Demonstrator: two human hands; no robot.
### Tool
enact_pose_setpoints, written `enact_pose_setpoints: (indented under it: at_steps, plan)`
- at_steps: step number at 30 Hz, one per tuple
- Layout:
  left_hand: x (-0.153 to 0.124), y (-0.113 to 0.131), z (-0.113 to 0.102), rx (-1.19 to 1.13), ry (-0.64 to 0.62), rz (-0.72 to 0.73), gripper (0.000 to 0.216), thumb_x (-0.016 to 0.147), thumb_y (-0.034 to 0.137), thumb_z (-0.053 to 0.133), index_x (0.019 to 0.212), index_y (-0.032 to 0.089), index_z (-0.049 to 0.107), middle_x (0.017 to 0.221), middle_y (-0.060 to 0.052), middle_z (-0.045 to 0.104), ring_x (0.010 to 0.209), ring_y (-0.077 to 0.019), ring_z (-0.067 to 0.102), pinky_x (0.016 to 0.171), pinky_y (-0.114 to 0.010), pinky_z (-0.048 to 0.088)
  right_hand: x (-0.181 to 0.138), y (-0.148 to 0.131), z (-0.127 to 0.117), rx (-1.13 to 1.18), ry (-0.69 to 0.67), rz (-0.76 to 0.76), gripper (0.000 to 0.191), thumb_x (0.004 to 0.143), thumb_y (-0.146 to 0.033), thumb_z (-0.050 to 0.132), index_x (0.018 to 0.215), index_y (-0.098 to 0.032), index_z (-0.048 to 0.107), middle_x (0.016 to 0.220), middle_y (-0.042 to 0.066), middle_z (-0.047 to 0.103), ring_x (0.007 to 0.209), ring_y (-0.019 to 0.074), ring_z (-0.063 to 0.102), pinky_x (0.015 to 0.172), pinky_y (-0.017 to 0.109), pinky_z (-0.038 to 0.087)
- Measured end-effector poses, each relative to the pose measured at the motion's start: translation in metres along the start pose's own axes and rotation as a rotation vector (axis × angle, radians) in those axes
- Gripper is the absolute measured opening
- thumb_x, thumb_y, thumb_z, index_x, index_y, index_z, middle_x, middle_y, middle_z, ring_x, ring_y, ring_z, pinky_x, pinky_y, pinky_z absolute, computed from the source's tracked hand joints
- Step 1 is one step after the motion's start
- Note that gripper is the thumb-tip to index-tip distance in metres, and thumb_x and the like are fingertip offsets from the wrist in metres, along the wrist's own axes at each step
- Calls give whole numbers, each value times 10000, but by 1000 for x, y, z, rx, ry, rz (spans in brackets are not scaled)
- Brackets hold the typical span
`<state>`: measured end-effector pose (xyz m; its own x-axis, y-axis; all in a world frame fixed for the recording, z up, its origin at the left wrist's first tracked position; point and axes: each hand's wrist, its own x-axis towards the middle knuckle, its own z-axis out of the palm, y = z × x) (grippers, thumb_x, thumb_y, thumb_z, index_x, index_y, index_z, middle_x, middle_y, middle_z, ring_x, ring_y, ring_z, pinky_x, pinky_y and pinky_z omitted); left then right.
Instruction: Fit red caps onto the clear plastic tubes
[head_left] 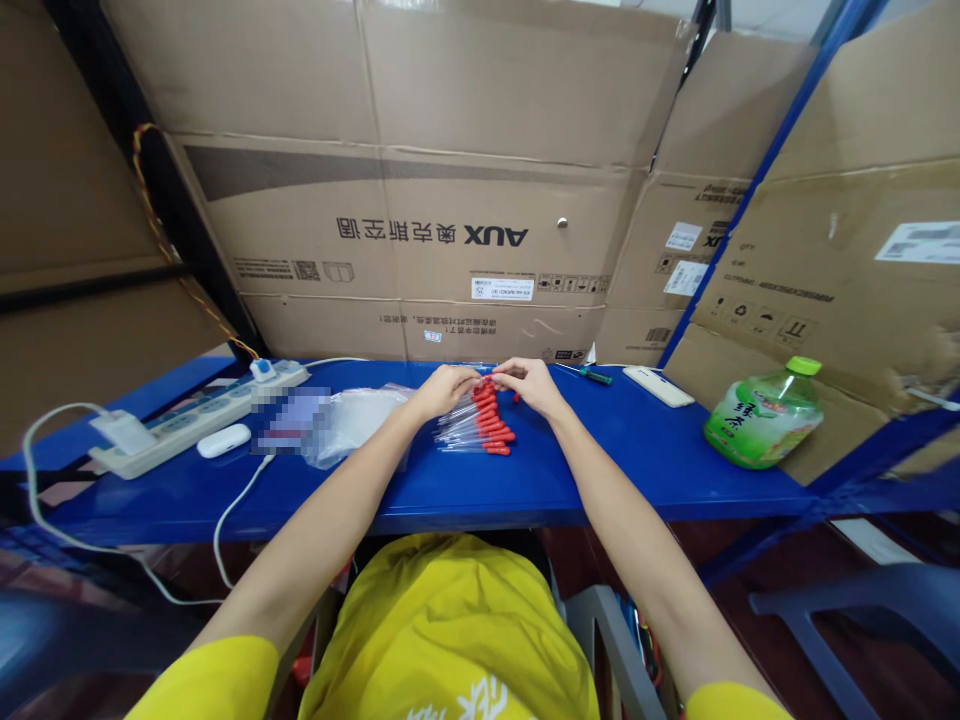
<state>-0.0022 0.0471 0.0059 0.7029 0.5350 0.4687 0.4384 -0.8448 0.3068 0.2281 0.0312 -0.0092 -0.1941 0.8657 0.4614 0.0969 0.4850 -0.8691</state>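
Observation:
A row of several clear droppers with red rubber bulbs (484, 425) lies on the blue shelf (645, 450). My left hand (444, 388) and my right hand (531, 381) meet just behind the row, fingers pinched together on a dropper at its red bulb end. Both forearms reach in from below. Clear plastic bags (352, 420) lie just left of my left hand.
A white power strip (199, 415) with a charger and cable sits at the left, a white earbud case (223, 440) beside it. A green tea bottle (765, 415) lies at the right, a white flat device (660, 386) and a small green tool (596, 376) behind. Cardboard boxes wall the back.

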Motion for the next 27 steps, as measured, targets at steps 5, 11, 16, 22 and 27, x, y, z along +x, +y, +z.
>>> enact_pose_setpoints:
  at_steps: [5,11,16,22,27]
  plan:
    - [-1,-8,3,94,85,-129,401,1069,403,401,1089,190,740,1109,-87,775,1033,-233,696,923,-324,503,1,2,0,-309,25,-117,205,845,-378,738,928,-192,758,829,43,788,765,198,724,781,322,557]
    - [-8,-39,9,190,192,-241,362,1053,315,406,1165,184,724,1170,-112,723,1155,-261,631,1075,-420,487,2,13,1,-510,47,-116,110,876,-295,723,936,-225,784,901,20,805,804,189,716,784,296,517]
    - [-12,-61,20,209,66,-303,329,1007,227,446,1143,156,737,1220,-134,701,1166,-266,635,1087,-423,489,3,19,5,-620,43,-95,141,930,-303,685,968,-240,806,962,23,815,851,205,723,817,303,518]
    - [-13,-67,26,239,-47,-363,313,1011,234,464,1114,197,758,1268,-108,711,1211,-254,625,1091,-396,481,1,21,-5,-788,63,-9,258,1024,-317,558,1094,-263,800,993,46,808,944,232,725,886,317,512]
    - [-14,-61,20,294,-41,-444,236,983,262,553,1065,200,765,1193,-117,732,1157,-277,648,1004,-367,511,-2,23,-21,-977,174,132,246,987,-312,607,1145,-271,791,1025,80,776,1034,260,668,925,342,498]
